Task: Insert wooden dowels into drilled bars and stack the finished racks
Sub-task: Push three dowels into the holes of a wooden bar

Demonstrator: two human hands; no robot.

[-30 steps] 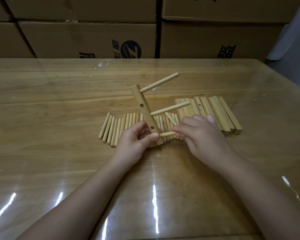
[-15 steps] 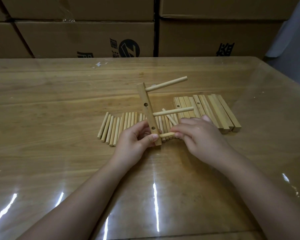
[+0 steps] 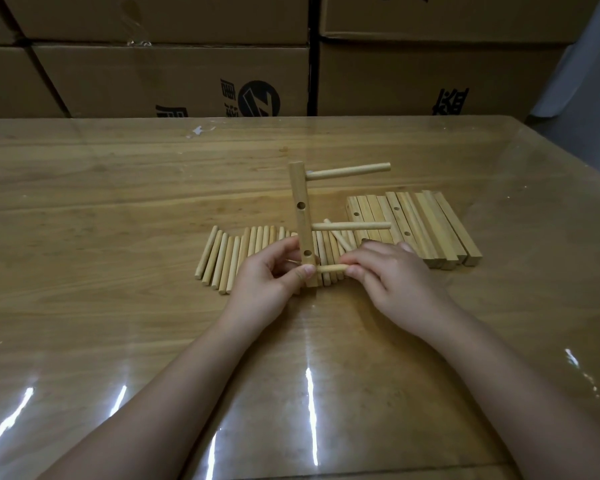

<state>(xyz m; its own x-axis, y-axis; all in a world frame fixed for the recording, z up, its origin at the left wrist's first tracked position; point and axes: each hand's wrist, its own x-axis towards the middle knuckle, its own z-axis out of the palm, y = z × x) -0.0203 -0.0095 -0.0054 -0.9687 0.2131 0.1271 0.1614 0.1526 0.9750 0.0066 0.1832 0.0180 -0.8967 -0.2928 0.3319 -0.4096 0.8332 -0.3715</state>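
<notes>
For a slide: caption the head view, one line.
Left hand steadies an upright drilled bar holding two dowels while the right hand fits a third dowel into its lowest hole.

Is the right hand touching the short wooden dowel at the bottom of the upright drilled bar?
Touching. The head view shows the right hand pinching the short wooden dowel right beside the upright drilled wooden bar.

Dowel row (image 3: pixel 229 254) blocks beyond my left hand (image 3: pixel 267 285), bar stack (image 3: pixel 430 230) beyond my right hand (image 3: pixel 395 282); tabletop (image 3: pixel 118 323) nearer me passable.
</notes>
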